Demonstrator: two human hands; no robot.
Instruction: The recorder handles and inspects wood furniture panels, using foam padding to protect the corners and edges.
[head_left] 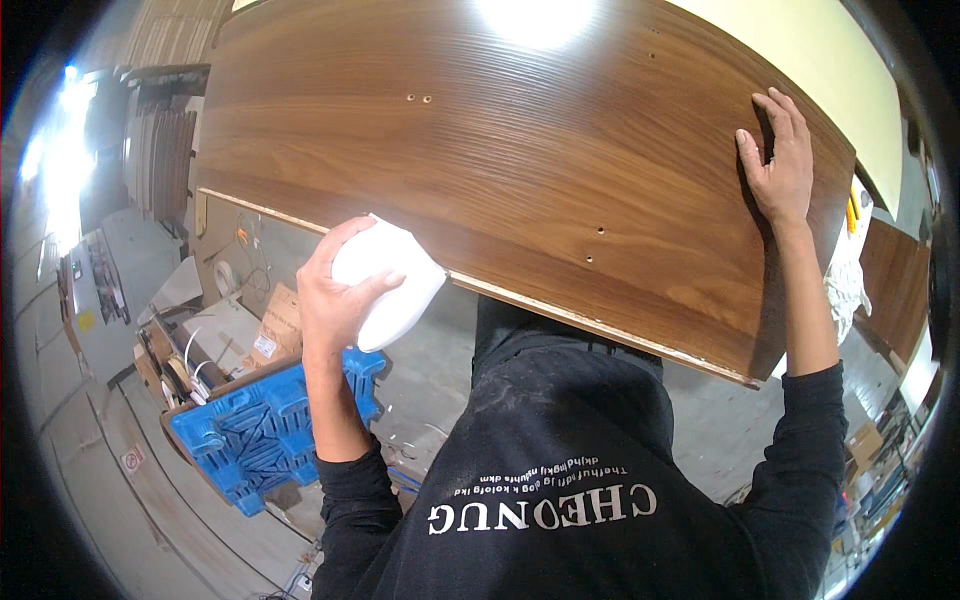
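Note:
A wide brown wood-grain panel (520, 150) lies in front of me, with several small drilled holes in its face. My left hand (335, 285) is wrapped round a white squeeze bottle (395, 280) at the panel's near edge. The bottle is tilted, and its narrow tip points right, close to the pale raw edge (560, 308). Whether the tip touches that edge, I cannot tell. Over on the right end of the panel, my right hand (785, 165) rests on the surface, fingers outstretched and thumb apart, holding nothing.
A pale yellow board (830, 70) lies beyond the panel. Below left, a blue plastic pallet (260, 430) stands near a cardboard box (280, 325). White cloth (848, 285) hangs by the right end. Stacked boards (160, 160) stand at the far left.

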